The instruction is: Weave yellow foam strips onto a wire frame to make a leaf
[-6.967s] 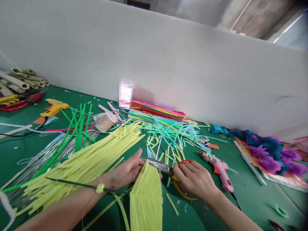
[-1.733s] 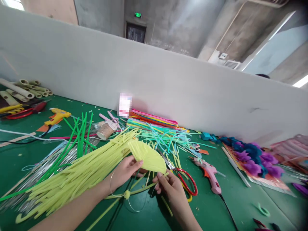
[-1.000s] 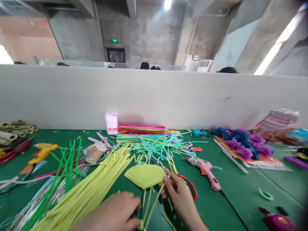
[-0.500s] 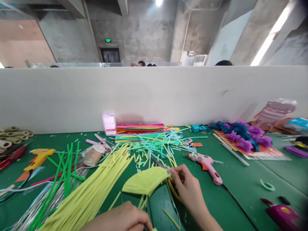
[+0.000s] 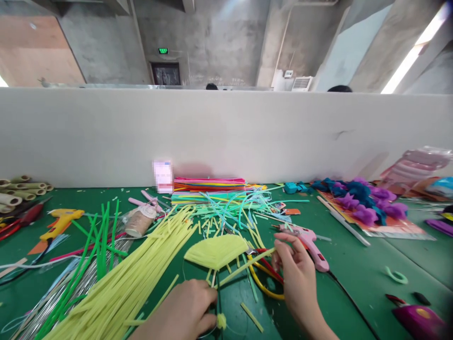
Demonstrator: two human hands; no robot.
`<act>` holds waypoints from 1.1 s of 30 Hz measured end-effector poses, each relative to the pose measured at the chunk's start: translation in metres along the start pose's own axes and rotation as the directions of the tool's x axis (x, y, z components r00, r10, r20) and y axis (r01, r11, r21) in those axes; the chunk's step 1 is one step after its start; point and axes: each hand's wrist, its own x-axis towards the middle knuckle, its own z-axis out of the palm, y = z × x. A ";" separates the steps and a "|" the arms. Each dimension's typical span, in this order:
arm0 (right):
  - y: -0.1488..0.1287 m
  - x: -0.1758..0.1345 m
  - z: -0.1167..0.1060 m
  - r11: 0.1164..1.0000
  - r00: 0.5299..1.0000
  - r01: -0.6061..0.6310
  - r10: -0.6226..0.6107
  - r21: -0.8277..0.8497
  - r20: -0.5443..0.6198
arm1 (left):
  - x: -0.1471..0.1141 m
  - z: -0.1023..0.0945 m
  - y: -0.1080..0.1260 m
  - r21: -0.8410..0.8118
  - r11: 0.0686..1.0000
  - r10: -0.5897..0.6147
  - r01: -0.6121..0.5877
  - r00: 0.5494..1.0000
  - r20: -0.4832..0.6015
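Note:
A yellow-green fan-shaped piece of pipe cleaners [image 5: 216, 251] stands above the table's middle, thin stems below it. My left hand [image 5: 189, 307] is closed beside those stems at the lower centre; its fingertips hide what they grip. My right hand [image 5: 297, 276] pinches one end of a yellow-green pipe cleaner [image 5: 247, 266], which slants down towards my left fingers. Pliers with red and yellow handles [image 5: 264, 289] lie just left of my right hand, partly behind the strip. A small yellow-green knot [image 5: 221, 321] shows on a dark stem by my left fingertips.
Long yellow-green pipe cleaners [image 5: 127, 274] spread at the left, beside green ones [image 5: 102, 241] and a yellow glue gun [image 5: 63, 222]. A pink glue gun [image 5: 311, 245] lies behind my right hand. Purple and teal fuzzy pieces [image 5: 364, 215] sit far right, before a white partition [image 5: 226, 132].
My right hand has moved away from the pliers' head to the right and now holds a pipe cleaner. The left hand has come up closer beneath the fan. The camera view has tilted slightly.

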 end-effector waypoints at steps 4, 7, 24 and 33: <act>0.001 0.007 -0.004 0.999 0.999 -0.029 0.030 0.039 -0.021 | -0.002 -0.004 0.005 0.069 0.996 -0.060 0.059 0.998 0.020; 0.002 0.006 -0.001 0.989 0.980 -0.144 0.147 -0.037 0.133 | 0.000 -0.006 0.008 0.107 0.987 -0.125 0.117 0.990 0.070; 0.008 -0.004 0.008 0.966 0.915 -0.097 0.180 -0.238 0.361 | 0.000 0.000 -0.007 0.076 0.997 -0.017 0.025 0.994 -0.110; 0.009 -0.006 0.009 0.959 0.882 -0.118 0.221 -0.259 0.416 | 0.003 -0.006 0.001 0.168 0.982 -0.065 0.084 0.992 -0.111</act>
